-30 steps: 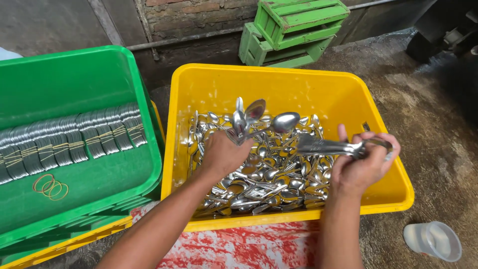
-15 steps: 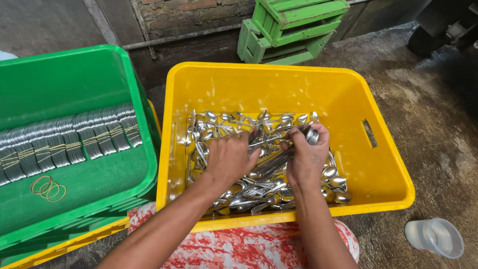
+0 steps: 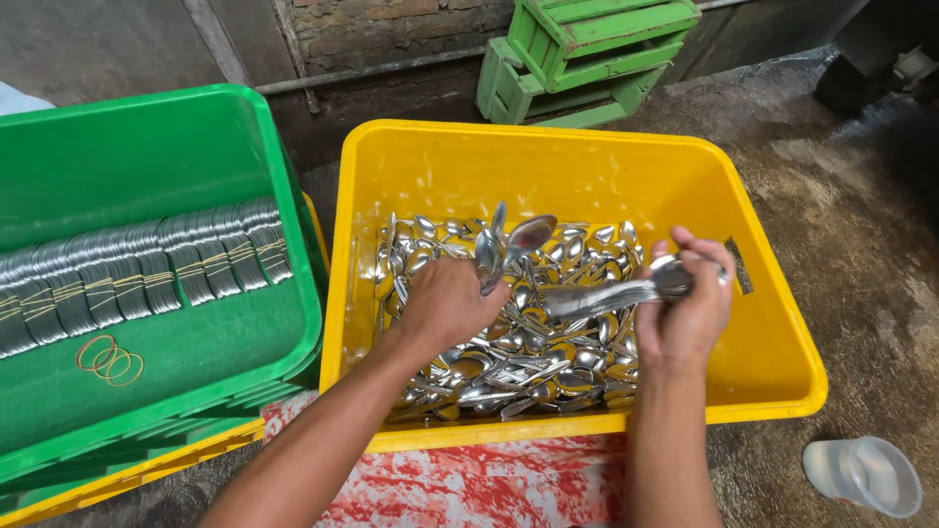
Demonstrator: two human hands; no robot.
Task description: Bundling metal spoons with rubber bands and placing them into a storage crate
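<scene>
Risk of spoons (image 3: 509, 342) slipping out of either grip: smooth, shiny metal, held loosely and lifted clear of the heap. Likely to clatter back into the yellow crate (image 3: 763, 323), or over its rim toward the floor (image 3: 861, 244) at 3 o'clock. Could also splay out of line in the right hand's bundle, since only the fingers pin it. Some chance of a pinch or scrape too, with both hands working just above a tangle of hard edges.

Left hand (image 3: 445, 308): closed around a couple of spoons (image 3: 509, 240), bowls sticking up toward 12 o'clock, just above the heap. Knuckles up, fingers curled; palm side hidden.

Right hand (image 3: 685, 313): clenched on a bundle (image 3: 611, 293) of stacked spoons, lying crosswise and pointing toward 9 o'clock, tips nearly meeting the left hand's pair. Fingers wrapped over the top, thumb side hidden.

Loose heap on the crate floor, under and between both hands. At 9 o'clock, well apart, a green crate (image 3: 274, 372) with banded spoon rows (image 3: 147, 279) and rubber bands (image 3: 108, 360). At 5 o'clock, a plastic cup (image 3: 866, 474) on its side. At 12 o'clock, a green wooden crate (image 3: 587, 49).
</scene>
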